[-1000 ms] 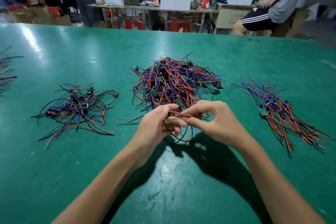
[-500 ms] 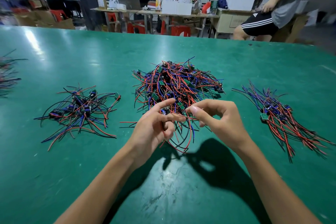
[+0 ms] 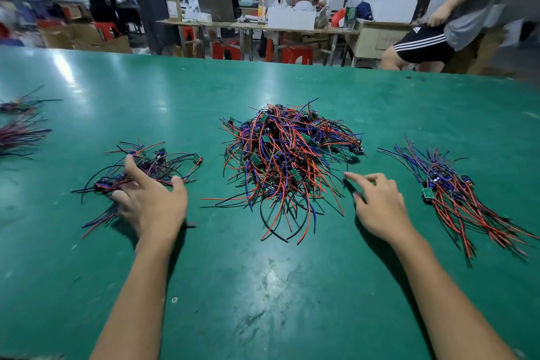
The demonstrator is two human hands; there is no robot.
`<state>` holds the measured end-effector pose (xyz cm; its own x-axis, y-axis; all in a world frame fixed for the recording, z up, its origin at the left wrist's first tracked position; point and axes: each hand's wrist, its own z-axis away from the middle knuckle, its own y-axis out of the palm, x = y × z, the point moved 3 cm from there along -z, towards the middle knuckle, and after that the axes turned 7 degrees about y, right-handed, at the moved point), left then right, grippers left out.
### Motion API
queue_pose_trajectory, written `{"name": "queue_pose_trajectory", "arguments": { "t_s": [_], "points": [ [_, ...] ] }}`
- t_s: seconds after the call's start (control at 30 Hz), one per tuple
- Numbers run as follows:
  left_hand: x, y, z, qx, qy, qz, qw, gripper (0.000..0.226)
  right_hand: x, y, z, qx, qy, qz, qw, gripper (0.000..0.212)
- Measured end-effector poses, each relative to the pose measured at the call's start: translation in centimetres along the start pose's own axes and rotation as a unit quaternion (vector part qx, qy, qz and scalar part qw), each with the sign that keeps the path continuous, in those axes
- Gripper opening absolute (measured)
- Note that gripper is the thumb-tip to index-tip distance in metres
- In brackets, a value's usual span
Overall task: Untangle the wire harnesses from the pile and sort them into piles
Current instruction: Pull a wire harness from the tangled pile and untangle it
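Hands no longer meet at the middle pile [image 3: 287, 161]: left hand [image 3: 152, 202] now rests spread on the left pile [image 3: 140, 169], right hand [image 3: 377, 207] open, empty, between the middle and right pile [image 3: 455, 193]. No writing legible.

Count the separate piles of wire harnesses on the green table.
4, maybe more beyond the frame: the big tangled pile in the centre; a smaller pile under the left hand; a straighter pile at right; a blurred pile cut off at the left edge.
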<state>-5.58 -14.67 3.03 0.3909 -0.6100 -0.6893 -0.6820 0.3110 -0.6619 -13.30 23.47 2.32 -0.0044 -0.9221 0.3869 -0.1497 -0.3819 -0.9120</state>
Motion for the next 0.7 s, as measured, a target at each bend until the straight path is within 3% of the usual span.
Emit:
{"name": "queue_pose_trajectory", "arguments": {
  "t_s": [0.13,0.23,0.43,0.6,0.7],
  "points": [
    [-0.2,-0.4,0.2,-0.026,0.010,-0.068,0.997,0.078,0.0,0.5,-0.4,0.015,0.016,-0.023,0.999,0.042],
    [-0.4,-1.1,0.4,-0.096,0.022,-0.068,0.993,0.073,0.4,0.5,-0.3,-0.037,0.018,-0.015,0.999,0.032],
    [-2.0,-1.3,1.2,-0.195,0.078,-0.030,0.977,0.044,0.1,-0.5,-0.3,-0.131,0.080,-0.136,0.979,0.016],
    [-4.4,0.0,3.4,-0.162,0.181,0.017,0.970,0.039,-0.3,-0.8,-0.7,-0.168,0.107,-0.194,0.960,0.039],
    [-5.5,0.6,4.6,-0.139,0.252,0.030,0.957,0.037,-1.0,-2.1,-0.1,-0.259,0.078,-0.210,0.940,0.034]
  ]
}}
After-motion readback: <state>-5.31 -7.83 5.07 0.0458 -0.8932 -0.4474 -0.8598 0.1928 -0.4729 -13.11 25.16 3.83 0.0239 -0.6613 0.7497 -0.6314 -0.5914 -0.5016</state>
